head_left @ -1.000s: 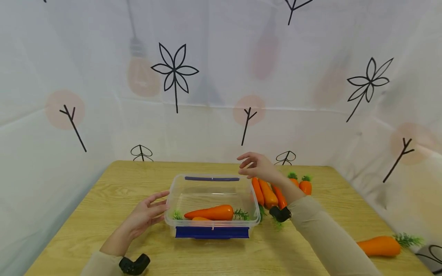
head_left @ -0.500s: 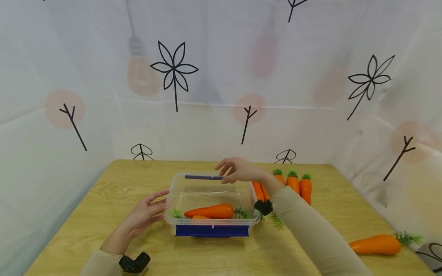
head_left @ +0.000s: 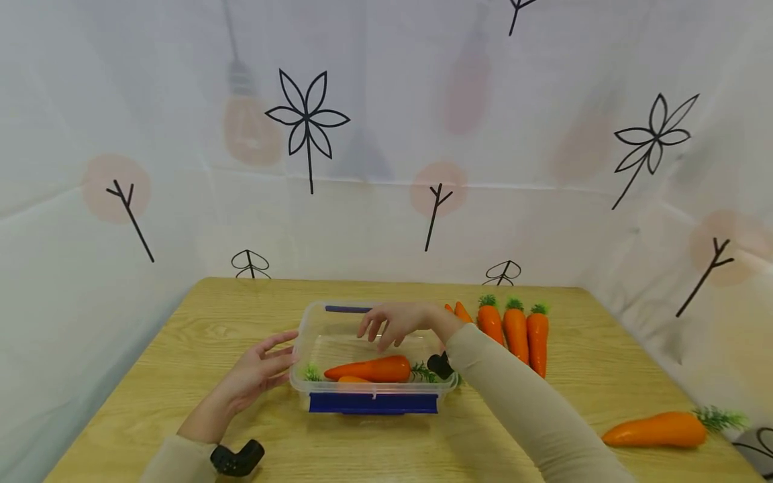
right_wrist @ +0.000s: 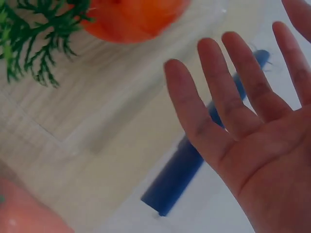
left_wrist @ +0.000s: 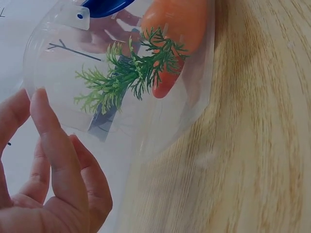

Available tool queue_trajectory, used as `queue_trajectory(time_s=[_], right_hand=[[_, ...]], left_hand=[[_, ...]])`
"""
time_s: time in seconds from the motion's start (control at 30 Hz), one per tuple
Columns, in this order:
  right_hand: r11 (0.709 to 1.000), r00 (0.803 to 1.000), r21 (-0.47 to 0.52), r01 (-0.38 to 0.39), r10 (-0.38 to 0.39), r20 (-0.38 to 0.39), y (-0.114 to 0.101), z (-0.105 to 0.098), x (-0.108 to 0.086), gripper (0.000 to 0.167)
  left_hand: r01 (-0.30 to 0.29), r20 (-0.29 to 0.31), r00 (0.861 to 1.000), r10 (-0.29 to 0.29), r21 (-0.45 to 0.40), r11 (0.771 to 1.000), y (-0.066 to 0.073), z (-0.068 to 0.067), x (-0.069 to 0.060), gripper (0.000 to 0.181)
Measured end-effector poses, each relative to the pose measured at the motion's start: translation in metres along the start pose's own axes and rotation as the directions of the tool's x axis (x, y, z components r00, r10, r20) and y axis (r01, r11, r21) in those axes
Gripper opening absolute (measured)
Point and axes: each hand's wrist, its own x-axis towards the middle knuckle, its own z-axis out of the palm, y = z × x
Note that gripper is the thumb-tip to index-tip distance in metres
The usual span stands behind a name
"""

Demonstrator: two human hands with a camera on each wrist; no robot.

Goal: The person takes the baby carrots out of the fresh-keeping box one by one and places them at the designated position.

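A clear plastic container (head_left: pixel 302 342) with blue latches (head_left: pixel 373 403) stands on the table. Inside it, near the front wall, lies an orange carrot (head_left: pixel 374 369) with green leaves, and part of a second carrot (head_left: pixel 353 380) shows in front of it. My left hand (head_left: pixel 256 376) touches the container's left rim with extended fingertips; in the left wrist view leafy tops (left_wrist: pixel 121 75) show through the wall. Above the container's back right part hovers my right hand (head_left: pixel 401 323), holding nothing. In the right wrist view its spread fingers (right_wrist: pixel 218 92) are apart from the carrot (right_wrist: pixel 138 19).
Several carrots (head_left: pixel 517 335) lie in a row right of the container, partly hidden by the right forearm. One more carrot (head_left: pixel 661 429) lies near the table's (head_left: pixel 181 362) right edge. A patterned white cloth (head_left: pixel 362 228) hangs behind and around the table.
My right hand has moved left and down, from above the carrots at the right to over the container. More carrots in the row are uncovered. The left hand has stayed at the rim.
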Motion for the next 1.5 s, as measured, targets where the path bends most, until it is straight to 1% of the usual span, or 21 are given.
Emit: queue_trajectory(time_s=[0.07, 0.13, 0.23, 0.37, 0.47, 0.57, 0.67, 0.7, 0.77, 0.83, 0.93, 1.0, 1.17, 1.37, 1.5], right_hand=[[0.998, 0.997, 0.019, -0.061, 0.060, 0.049, 0.003, 0.002, 0.003, 0.038], [0.993, 0.990, 0.021, -0.117, 0.114, 0.087, 0.006, 0.005, 0.005, 0.040], [0.985, 0.976, -0.002, -0.170, 0.169, 0.139, 0.009, 0.009, 0.009, 0.044], [0.983, 0.970, -0.023, -0.180, 0.181, 0.160, 0.012, 0.013, 0.012, 0.048], [0.984, 0.970, -0.004, -0.180, 0.178, 0.168, 0.014, 0.015, 0.013, 0.049], [0.987, 0.977, -0.009, -0.162, 0.162, 0.141, 0.016, 0.015, 0.013, 0.049], [0.989, 0.987, -0.038, -0.146, 0.148, 0.058, 0.016, 0.015, 0.013, 0.048], [0.988, 0.989, -0.052, -0.143, 0.145, 0.028, 0.016, 0.015, 0.013, 0.048], [0.987, 0.989, -0.059, -0.147, 0.147, -0.006, 0.016, 0.015, 0.013, 0.053], [0.986, 0.989, -0.079, -0.150, 0.149, -0.019, 0.016, 0.016, 0.013, 0.058], [0.984, 0.989, -0.100, -0.145, 0.145, -0.014, 0.016, 0.016, 0.014, 0.065], [0.984, 0.990, -0.111, -0.136, 0.133, -0.037, 0.016, 0.016, 0.014, 0.065], [0.994, 0.990, -0.055, -0.091, 0.084, -0.117, 0.010, 0.012, 0.009, 0.066], [0.999, 0.986, 0.014, 0.037, -0.035, -0.165, -0.001, 0.003, -0.003, 0.066], [0.991, 0.974, 0.072, 0.113, -0.096, -0.204, -0.011, 0.002, -0.012, 0.066]], left_hand=[[0.001, -0.002, 1.000, -0.001, 0.003, 1.000, 0.000, 0.000, 0.000, 0.063], [0.001, -0.003, 1.000, -0.001, 0.004, 1.000, 0.000, 0.001, 0.000, 0.063], [0.001, -0.005, 1.000, -0.001, 0.003, 1.000, 0.001, 0.001, -0.001, 0.064], [0.003, -0.011, 1.000, -0.003, 0.000, 1.000, 0.000, 0.002, -0.001, 0.063], [0.003, -0.011, 1.000, -0.003, 0.000, 1.000, 0.000, 0.001, -0.001, 0.063], [0.000, -0.012, 1.000, 0.000, -0.004, 1.000, 0.000, 0.001, 0.000, 0.063], [-0.003, -0.010, 1.000, 0.003, -0.010, 1.000, 0.001, 0.002, 0.000, 0.062], [-0.004, -0.008, 1.000, 0.004, -0.011, 1.000, 0.001, 0.002, 0.000, 0.062], [-0.006, -0.005, 1.000, 0.006, -0.012, 1.000, 0.001, 0.002, -0.001, 0.062], [-0.007, -0.003, 1.000, 0.007, -0.011, 1.000, 0.001, 0.002, -0.001, 0.062], [-0.007, -0.001, 1.000, 0.007, -0.014, 1.000, 0.000, 0.001, -0.001, 0.062], [-0.005, 0.000, 1.000, 0.005, -0.015, 1.000, 0.000, 0.001, -0.001, 0.062], [-0.002, 0.000, 1.000, 0.002, -0.015, 1.000, 0.001, 0.001, -0.001, 0.061], [-0.001, -0.006, 1.000, 0.001, -0.016, 1.000, 0.001, 0.001, -0.001, 0.061], [0.000, -0.010, 1.000, 0.000, -0.019, 1.000, 0.000, 0.001, 0.000, 0.061]])
